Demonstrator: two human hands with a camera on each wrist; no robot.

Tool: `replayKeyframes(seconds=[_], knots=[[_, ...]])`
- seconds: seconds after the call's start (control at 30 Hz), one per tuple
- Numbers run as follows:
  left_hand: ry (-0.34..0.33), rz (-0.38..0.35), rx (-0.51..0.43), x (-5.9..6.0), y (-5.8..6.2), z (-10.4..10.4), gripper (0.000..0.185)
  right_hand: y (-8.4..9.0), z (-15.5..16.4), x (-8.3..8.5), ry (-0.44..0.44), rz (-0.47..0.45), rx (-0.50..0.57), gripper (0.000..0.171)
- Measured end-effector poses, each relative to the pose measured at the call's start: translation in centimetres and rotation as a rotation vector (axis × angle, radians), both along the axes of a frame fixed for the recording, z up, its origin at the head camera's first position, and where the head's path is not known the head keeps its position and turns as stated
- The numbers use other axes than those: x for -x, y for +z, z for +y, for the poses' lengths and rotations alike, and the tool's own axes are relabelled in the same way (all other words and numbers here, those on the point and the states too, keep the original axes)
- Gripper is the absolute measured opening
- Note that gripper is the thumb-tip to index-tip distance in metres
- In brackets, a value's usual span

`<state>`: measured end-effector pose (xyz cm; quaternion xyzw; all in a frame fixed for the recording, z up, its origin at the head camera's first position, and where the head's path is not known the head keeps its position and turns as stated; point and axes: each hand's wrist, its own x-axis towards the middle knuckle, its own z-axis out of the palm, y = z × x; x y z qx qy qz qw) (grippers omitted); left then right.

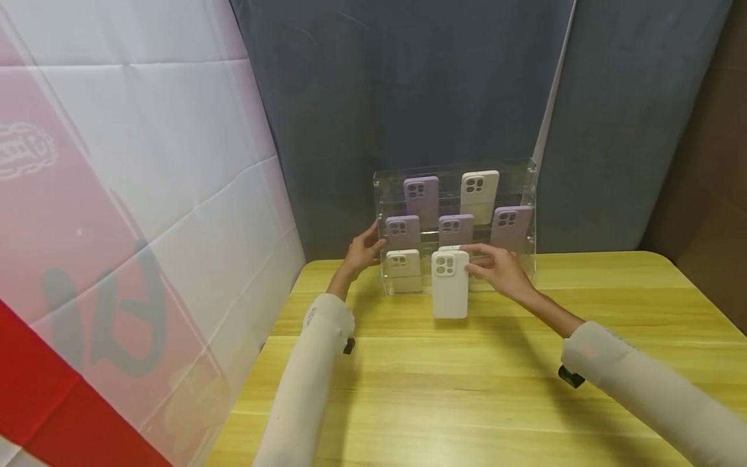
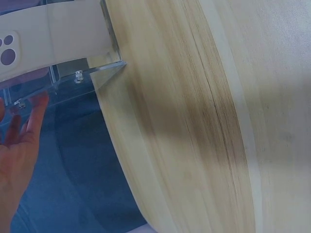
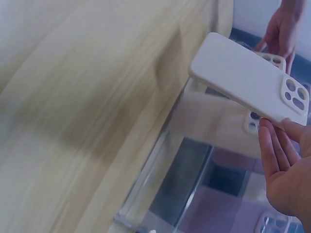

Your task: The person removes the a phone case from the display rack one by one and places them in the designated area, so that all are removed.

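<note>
Illegible lettering (image 1: 153,298) on fabric (image 1: 192,130) and sleeves (image 1: 306,383)

Your raised white phone case (image 1: 450,295), in your right hand (image 1: 502,272), masks all but the top edge of a second white case (image 1: 450,248) in the clear rack (image 1: 449,168), as the head view shows. In the left wrist view, the left edge crops your left hand (image 2: 19,155) and a pale case (image 2: 63,34). In the right wrist view, your right hand leaves at the right, while the rack and a purple case (image 3: 214,208) run off below. Lettering (image 1: 312,316) on your left cuff (image 1: 337,311) is too small to read.
</note>
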<state>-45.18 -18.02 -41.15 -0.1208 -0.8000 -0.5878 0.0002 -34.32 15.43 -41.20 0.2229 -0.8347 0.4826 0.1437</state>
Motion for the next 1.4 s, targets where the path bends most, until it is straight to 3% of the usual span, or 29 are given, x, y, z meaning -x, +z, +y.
replayKeyframes(seconds=[0.47,1.07,1.4], knots=[[0.019,-0.006,-0.006,-0.1,0.1,0.0,0.065,-2.4,-5.3,0.6,0.133,-0.1,0.129,0.043],[0.009,0.013,-0.005,-0.6,0.1,-0.2,0.065,-4.3,-9.8,1.2,0.116,-0.046,0.121,0.041],[0.011,0.024,-0.002,-0.4,-0.1,-0.2,0.065,-5.6,-11.8,1.4,0.11,-0.12,0.191,0.042]])
